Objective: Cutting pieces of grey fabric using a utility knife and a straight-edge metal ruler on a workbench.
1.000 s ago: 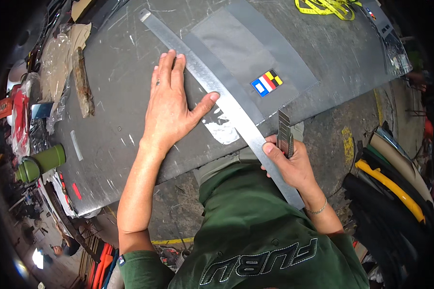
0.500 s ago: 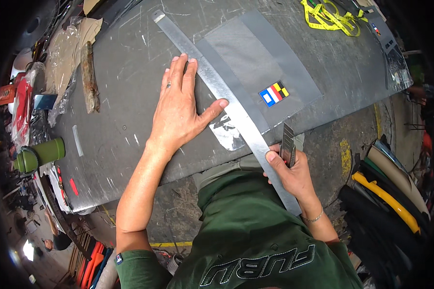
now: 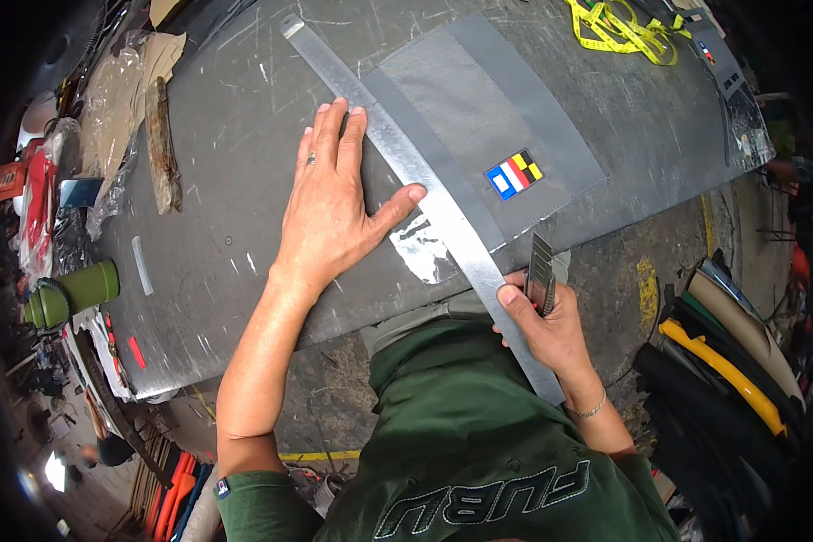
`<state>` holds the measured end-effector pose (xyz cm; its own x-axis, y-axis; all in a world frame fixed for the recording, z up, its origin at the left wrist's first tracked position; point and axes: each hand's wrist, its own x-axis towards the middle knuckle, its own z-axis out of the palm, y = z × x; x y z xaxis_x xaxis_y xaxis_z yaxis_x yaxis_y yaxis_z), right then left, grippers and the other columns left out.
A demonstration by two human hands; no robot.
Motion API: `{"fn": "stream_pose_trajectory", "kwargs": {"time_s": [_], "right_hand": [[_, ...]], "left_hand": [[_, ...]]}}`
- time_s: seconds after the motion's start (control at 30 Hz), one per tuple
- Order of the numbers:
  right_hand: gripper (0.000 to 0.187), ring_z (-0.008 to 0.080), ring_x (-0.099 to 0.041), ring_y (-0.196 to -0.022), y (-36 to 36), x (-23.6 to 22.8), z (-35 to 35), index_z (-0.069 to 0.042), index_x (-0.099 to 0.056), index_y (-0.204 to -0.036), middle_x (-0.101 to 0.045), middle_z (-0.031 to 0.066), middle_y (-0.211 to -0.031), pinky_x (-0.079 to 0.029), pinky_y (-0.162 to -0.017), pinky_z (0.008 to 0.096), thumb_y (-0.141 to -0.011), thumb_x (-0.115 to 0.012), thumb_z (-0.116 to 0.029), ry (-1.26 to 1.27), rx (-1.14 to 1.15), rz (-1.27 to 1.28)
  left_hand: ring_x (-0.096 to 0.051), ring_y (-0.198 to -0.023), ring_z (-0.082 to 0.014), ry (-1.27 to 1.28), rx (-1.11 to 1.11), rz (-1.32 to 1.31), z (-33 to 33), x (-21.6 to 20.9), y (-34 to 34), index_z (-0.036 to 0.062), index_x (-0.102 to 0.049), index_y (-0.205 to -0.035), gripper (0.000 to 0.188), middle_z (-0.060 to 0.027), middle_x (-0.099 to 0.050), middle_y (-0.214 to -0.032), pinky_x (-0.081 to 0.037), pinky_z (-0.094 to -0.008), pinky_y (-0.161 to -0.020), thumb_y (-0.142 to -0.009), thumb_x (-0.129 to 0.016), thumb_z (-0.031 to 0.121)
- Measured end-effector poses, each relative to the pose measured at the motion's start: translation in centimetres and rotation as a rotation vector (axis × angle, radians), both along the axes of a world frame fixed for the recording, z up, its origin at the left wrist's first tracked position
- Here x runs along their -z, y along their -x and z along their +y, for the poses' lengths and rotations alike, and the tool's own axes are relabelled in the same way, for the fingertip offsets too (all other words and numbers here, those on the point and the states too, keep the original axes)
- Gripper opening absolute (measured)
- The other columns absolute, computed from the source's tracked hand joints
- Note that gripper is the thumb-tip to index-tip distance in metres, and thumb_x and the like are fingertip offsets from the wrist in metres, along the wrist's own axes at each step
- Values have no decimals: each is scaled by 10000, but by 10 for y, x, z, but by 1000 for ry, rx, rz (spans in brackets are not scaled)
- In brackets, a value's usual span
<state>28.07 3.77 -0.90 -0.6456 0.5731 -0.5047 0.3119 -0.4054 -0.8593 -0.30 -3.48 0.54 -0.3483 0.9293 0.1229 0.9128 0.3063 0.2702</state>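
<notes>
A long metal ruler lies slantwise across the table, its near end jutting past the edge toward my body. Its right side runs along a grey fabric panel that bears a small colourful patch. My left hand rests flat beside the ruler, fingers stretched out, with fingertips and thumb tip at its left edge. At the table's front edge, my right hand is closed, its thumb pressing the ruler. The same hand holds a snap-off utility knife, blade pointing up and away.
A clear plastic scrap lies near the ruler. A yellow tape measure is at the far right. On the left are a wooden stick, a green bottle and plastic wrapping. Rolls of material stand at lower right.
Almost nothing differs. My left hand appears shifted very slightly left, and the right hand keeps its hold on the ruler and knife.
</notes>
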Motion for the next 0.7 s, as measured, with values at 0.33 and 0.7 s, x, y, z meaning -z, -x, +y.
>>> {"fn": "stream_pose_trajectory", "kwargs": {"time_s": [0.33,0.7], "right_hand": [[305,131,-685,-622,-1,-2,0,22,-670,-1084,-683,56,-785,-556,-498,284,-1015,-704,-273,18,9,-3],[326,129,-689,-634,2,2,1,23,-670,-1139,-690,57,-813,-560,-499,283,-1014,-701,-277,-13,3,33]], "left_hand": [[-310,-1517,-444,-29,4,8,1,2,1,-70,-405,-1511,989,-293,-351,-1595,-264,-535,-1254,-868,-750,597],[-380,-1478,-437,118,13,138,5,-23,0,-53,-448,-1494,1035,-267,-391,-1585,-348,-494,-1224,-828,-748,680]]}}
